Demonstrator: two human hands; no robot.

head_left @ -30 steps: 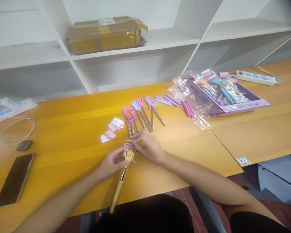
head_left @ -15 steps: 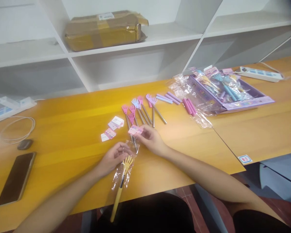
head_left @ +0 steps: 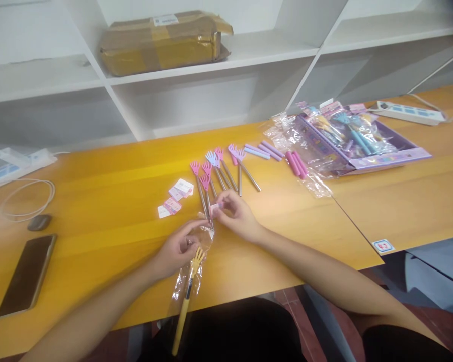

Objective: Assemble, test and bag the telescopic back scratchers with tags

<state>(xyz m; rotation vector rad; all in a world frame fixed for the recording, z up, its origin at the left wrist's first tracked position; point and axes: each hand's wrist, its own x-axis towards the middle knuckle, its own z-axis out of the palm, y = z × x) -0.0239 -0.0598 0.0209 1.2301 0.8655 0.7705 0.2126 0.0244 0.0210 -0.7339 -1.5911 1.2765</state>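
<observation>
My left hand (head_left: 175, 251) pinches the upper part of a clear plastic bag (head_left: 207, 234), its index finger stretched towards the bag's mouth. Inside the bag lies a yellow hand-shaped back scratcher (head_left: 186, 296), its handle reaching past the table's front edge. My right hand (head_left: 237, 218) grips a small pink and white label card (head_left: 215, 208) between thumb and fingers, just above the bag's mouth. Beyond my hands lie pink back scratchers (head_left: 207, 171), a blue one (head_left: 212, 160) and purple ones (head_left: 240, 156), all with metal rods. More label cards (head_left: 181, 189) lie left of them.
Pink handle tubes (head_left: 296, 164) and purple tubes (head_left: 272, 150) lie behind to the right. A purple display box (head_left: 392, 160) holds bagged scratchers. A phone (head_left: 26, 275) and a power strip (head_left: 20, 166) are at left. A taped carton (head_left: 162, 45) sits on the shelf.
My right hand has tilted the label card and brought it nearer the bag's mouth. My left index finger has stretched out towards it, and the bagged scratcher has shifted slightly down.
</observation>
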